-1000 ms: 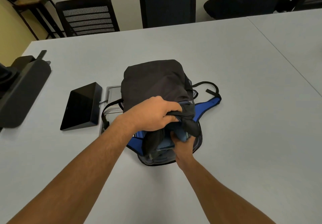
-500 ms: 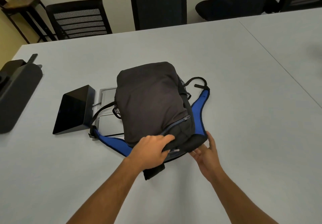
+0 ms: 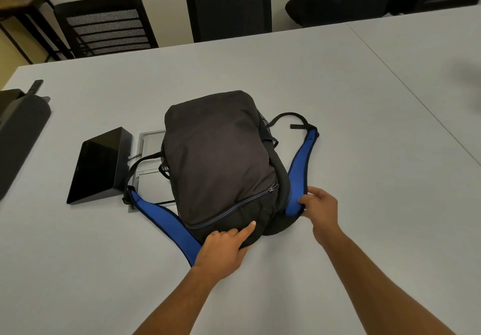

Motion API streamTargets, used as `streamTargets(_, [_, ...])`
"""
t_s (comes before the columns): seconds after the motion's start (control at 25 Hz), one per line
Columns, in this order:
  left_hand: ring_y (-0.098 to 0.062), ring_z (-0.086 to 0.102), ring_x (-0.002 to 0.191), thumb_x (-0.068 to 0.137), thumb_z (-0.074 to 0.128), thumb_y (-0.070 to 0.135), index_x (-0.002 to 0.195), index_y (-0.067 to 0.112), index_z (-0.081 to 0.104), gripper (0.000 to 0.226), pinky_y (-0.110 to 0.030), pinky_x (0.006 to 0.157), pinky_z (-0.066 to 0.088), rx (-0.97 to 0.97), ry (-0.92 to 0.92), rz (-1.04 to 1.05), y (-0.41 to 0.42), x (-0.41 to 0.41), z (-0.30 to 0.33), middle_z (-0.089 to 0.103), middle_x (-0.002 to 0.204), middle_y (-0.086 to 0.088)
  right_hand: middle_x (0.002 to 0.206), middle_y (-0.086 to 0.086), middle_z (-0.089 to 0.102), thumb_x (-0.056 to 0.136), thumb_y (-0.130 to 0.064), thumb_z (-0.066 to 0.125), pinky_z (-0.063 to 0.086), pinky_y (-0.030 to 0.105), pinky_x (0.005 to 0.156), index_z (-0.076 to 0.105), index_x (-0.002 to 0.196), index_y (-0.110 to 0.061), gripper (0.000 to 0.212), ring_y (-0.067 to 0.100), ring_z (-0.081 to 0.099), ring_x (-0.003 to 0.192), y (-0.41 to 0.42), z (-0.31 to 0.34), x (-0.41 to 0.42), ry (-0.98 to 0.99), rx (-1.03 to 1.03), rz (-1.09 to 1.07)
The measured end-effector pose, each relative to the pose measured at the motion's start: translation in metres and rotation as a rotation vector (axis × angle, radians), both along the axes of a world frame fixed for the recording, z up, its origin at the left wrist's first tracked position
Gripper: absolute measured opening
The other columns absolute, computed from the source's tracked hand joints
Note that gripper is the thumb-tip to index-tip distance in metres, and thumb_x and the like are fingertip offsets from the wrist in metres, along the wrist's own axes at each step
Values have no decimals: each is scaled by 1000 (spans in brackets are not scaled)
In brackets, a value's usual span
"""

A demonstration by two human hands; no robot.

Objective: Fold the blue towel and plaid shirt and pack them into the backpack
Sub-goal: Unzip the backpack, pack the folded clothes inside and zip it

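Observation:
The dark grey backpack [image 3: 221, 157] lies flat on the grey table [image 3: 351, 131], front face up, with its zip line running across the near part. Blue-lined shoulder straps spread out on both sides. My left hand [image 3: 223, 246] holds the near edge of the backpack, index finger stretched over the fabric and thumb under the rim. My right hand [image 3: 318, 208] pinches the right blue strap [image 3: 299, 176] near its base. Neither the blue towel nor the plaid shirt is in sight.
A black wedge-shaped device [image 3: 99, 165] and a grey metal plate [image 3: 151, 178] lie left of the backpack, the left strap partly over the plate. A dark bag-like object [image 3: 20, 131] sits at the far left. Black chairs [image 3: 229, 4] line the far edge.
My right hand came out of the backpack's opening and moved to the right strap. My left hand lowered the flap, so the blue cloth inside is now covered and the backpack lies flat.

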State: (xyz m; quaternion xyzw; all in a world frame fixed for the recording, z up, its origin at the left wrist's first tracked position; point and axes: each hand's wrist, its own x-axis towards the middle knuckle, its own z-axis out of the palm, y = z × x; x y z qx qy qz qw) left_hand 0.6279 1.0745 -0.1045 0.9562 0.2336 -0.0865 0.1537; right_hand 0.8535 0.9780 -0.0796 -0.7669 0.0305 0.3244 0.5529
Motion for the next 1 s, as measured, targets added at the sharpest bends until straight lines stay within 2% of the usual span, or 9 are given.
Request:
streamTargets(0.12, [-16, 58, 101, 103, 30, 50, 154, 39, 1, 60, -30, 95, 42, 7, 38, -3, -6, 0, -3, 60, 116, 2, 79, 4, 66, 85, 4, 63, 59, 37, 81, 67, 118, -10, 36, 15, 61, 68, 7, 9, -6, -186, -25, -67])
streamTargets(0.24, [-14, 58, 96, 102, 29, 53, 154, 41, 3, 59, -26, 90, 42, -7, 11, 3, -7, -2, -6, 60, 109, 3, 92, 3, 65, 87, 5, 61, 56, 17, 74, 66, 114, -11, 32, 5, 61, 73, 19, 22, -21, -388, 50, -78])
streamTargets(0.48, [-10, 57, 85, 81, 7, 79, 153, 43, 14, 80, -22, 73, 36, -9, -61, 5, -7, -7, -9, 59, 95, 6, 103, 14, 62, 86, 0, 51, 48, 31, 82, 64, 121, 1, 38, 24, 58, 92, 59, 19, -46, -994, 163, 530])
streamTargets(0.6, [-9, 56, 85, 87, 14, 76, 146, 38, 36, 74, -23, 74, 44, -100, -160, 75, -8, -5, -10, 55, 94, 9, 106, 19, 64, 88, -1, 50, 49, 40, 85, 60, 127, 4, 41, 34, 59, 94, 78, 17, -54, -1031, 127, 755])
streamTargets(0.68, [-8, 55, 81, 97, 38, 58, 118, 26, 66, 48, -28, 70, 48, -122, -447, 160, -3, -5, -4, 56, 90, 10, 109, 15, 65, 90, -7, 51, 51, 45, 89, 57, 133, 0, 43, 31, 60, 97, 80, 10, -55, -1065, 132, 835])
streamTargets(0.76, [-9, 52, 83, 98, 49, 35, 93, 14, 68, 29, -33, 73, 47, -9, -745, 282, 12, 3, 13, 57, 88, 6, 119, 6, 64, 93, -19, 55, 41, 47, 104, 50, 141, -9, 50, 24, 57, 111, 76, 2, -55, -1062, 116, 887])
streamTargets(0.84, [-9, 49, 90, 96, 50, 28, 91, 10, 66, 25, -31, 80, 43, 99, -890, 372, 35, 24, 42, 57, 94, 0, 134, -2, 58, 93, -29, 55, 21, 50, 118, 42, 147, -20, 56, 16, 46, 130, 70, -3, -56, -1025, 77, 969])
streamTargets(0.92, [-13, 51, 101, 95, 52, 31, 100, 13, 67, 24, -30, 88, 40, 147, -880, 299, 60, 55, 68, 59, 105, -3, 144, -7, 50, 91, -37, 54, 8, 53, 121, 39, 147, -26, 59, 10, 35, 140, 67, -4, -58, -1030, 67, 1056])
streamTargets(1.0, [-18, 47, 123, 93, 54, 40, 114, 23, 67, 30, -38, 104, 35, 151, -667, 86, 79, 91, 81, 57, 125, -2, 150, -5, 44, 89, -44, 55, 1, 54, 120, 36, 149, -27, 64, 13, 26, 145, 66, -6, -58, -1080, 82, 1158])
